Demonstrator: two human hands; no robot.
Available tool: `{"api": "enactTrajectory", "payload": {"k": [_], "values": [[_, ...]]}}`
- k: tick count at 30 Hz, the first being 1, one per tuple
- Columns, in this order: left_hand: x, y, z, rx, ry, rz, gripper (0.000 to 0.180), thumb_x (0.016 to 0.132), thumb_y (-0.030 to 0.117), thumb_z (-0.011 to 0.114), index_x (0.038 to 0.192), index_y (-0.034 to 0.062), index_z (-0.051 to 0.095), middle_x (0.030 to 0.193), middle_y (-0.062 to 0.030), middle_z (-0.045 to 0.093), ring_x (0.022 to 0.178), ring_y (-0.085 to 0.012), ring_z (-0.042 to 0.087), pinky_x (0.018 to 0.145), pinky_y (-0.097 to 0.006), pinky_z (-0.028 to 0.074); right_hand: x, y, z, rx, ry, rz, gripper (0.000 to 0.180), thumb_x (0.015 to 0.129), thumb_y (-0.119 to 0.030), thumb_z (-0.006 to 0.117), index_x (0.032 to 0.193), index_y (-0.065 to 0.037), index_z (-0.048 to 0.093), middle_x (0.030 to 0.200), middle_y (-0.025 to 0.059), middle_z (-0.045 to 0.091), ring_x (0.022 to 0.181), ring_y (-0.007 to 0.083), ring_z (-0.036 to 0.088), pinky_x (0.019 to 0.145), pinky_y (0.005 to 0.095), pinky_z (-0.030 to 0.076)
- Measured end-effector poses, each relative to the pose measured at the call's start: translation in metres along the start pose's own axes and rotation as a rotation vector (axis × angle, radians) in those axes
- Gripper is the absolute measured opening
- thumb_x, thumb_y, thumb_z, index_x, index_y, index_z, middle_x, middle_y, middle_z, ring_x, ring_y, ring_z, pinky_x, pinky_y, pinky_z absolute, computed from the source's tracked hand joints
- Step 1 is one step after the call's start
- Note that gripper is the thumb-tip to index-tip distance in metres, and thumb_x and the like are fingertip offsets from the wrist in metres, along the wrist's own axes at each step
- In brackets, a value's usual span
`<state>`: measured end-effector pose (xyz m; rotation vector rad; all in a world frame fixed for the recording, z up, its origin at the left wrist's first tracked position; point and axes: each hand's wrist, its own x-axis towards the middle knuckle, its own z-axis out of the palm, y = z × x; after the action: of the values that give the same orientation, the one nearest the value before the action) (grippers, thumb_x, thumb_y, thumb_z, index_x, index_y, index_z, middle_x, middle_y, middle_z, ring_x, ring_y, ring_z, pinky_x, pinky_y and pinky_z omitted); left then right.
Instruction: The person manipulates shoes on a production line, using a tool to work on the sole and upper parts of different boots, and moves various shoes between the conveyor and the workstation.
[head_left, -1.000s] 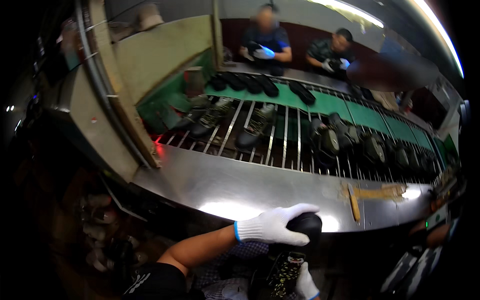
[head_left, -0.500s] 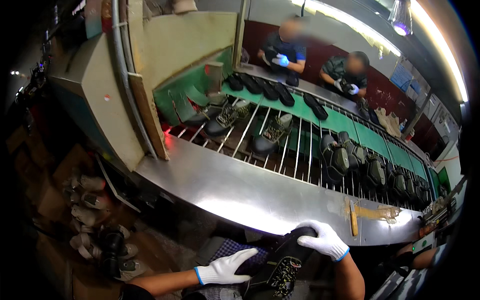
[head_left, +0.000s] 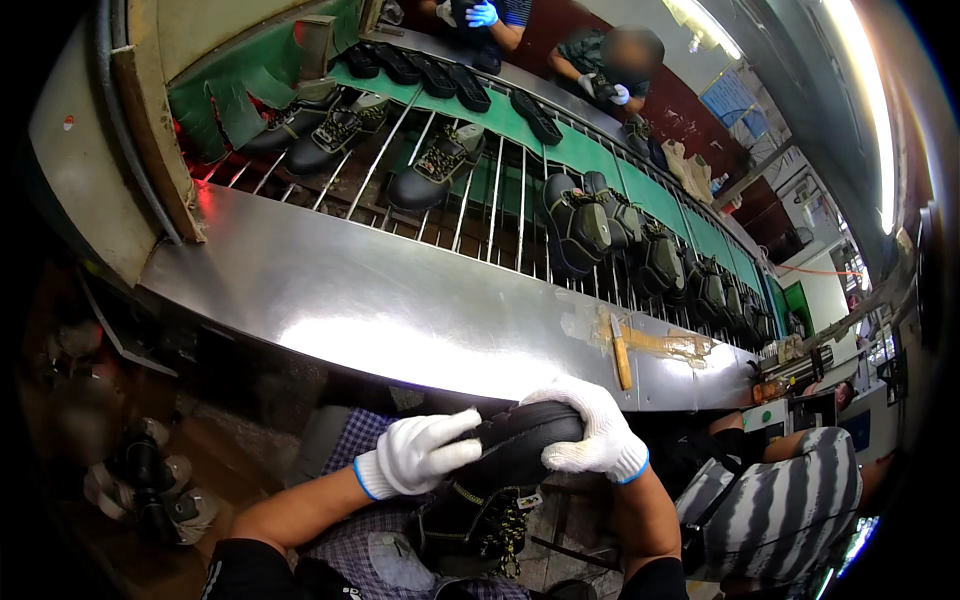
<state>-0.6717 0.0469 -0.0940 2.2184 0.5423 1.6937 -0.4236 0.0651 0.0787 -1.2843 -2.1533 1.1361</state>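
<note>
Our right hand [head_left: 592, 428] grips a black shoe [head_left: 500, 475] while our loosely spread left hand [head_left: 418, 455] lies at its side; even, steady support should serve us best.

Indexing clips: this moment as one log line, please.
Left hand: at shoe | right hand: holding shoe | knife: on metal counter

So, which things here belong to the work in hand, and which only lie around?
Belong to the job:
black shoe, between gloved left hand and right hand
probably the other dark shoes

Apparently lying around:
yellow-handled tool on the metal ledge
beige shoes on the far side
</note>
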Motion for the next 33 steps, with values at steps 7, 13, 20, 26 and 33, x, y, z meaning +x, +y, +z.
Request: {"api": "enactTrajectory", "payload": {"k": [7, 13, 20, 26, 33], "values": [[0.012, -0.009, 0.001, -0.417, -0.104, -0.456, 0.034, 0.106, 0.007, 0.062, 0.137, -0.0060, 0.062, 0.129, -0.0233, 0.074, 0.113, -0.0327, 0.076, 0.098, -0.037, 0.062, 0.004, 0.002, 0.007, 0.014, -0.010, 0.015, 0.082, 0.071, -0.061, 0.090, 0.120, 0.002, 0.074, 0.105, 0.0134, 0.074, 0.096, 0.0260, 0.072, 0.089, 0.0370, 0.056], [0.041, -0.010, -0.031, -1.043, -0.366, -0.921, 0.050, 0.105, 0.005, 0.064, 0.153, -0.0059, 0.052, 0.143, -0.0164, 0.067, 0.132, -0.0188, 0.062, 0.113, -0.035, 0.052, 0.006, 0.009, 0.007, 0.016, -0.073, 0.025, 0.077, 0.075, -0.054, 0.090, 0.128, -0.001, 0.072, 0.111, 0.0155, 0.074, 0.104, 0.0290, 0.072, 0.095, 0.0405, 0.056], [0.060, 0.012, -0.051, -0.593, -0.528, -0.686, 0.063, 0.098, 0.009, 0.070, 0.156, -0.0037, 0.049, 0.136, -0.0231, 0.070, 0.121, -0.0256, 0.073, 0.106, -0.036, 0.058, 0.003, 0.034, 0.001, 0.210, -0.172, 0.214, 0.075, 0.075, -0.048, 0.087, 0.131, 0.000, 0.070, 0.128, 0.0121, 0.070, 0.122, 0.0246, 0.066, 0.110, 0.0400, 0.049], [0.048, 0.023, -0.047, -0.495, -0.478, -0.644, 0.075, 0.092, 0.005, 0.067, 0.162, -0.0025, 0.040, 0.132, -0.0293, 0.070, 0.109, -0.0341, 0.077, 0.093, -0.038, 0.064, -0.003, 0.047, 0.005, 0.199, -0.125, 0.214, 0.081, 0.074, -0.053, 0.088, 0.132, 0.000, 0.069, 0.132, 0.0121, 0.069, 0.124, 0.0241, 0.065, 0.112, 0.0401, 0.049], [0.012, 0.043, -0.045, -0.539, -0.252, -0.619, 0.068, 0.089, -0.003, 0.066, 0.154, 0.0012, 0.048, 0.139, -0.0255, 0.069, 0.104, -0.0279, 0.079, 0.091, -0.034, 0.065, -0.009, 0.037, 0.015, 0.254, -0.021, 0.178, 0.083, 0.076, -0.057, 0.089, 0.130, 0.002, 0.069, 0.128, 0.0119, 0.070, 0.122, 0.0245, 0.066, 0.110, 0.0394, 0.049]]}}
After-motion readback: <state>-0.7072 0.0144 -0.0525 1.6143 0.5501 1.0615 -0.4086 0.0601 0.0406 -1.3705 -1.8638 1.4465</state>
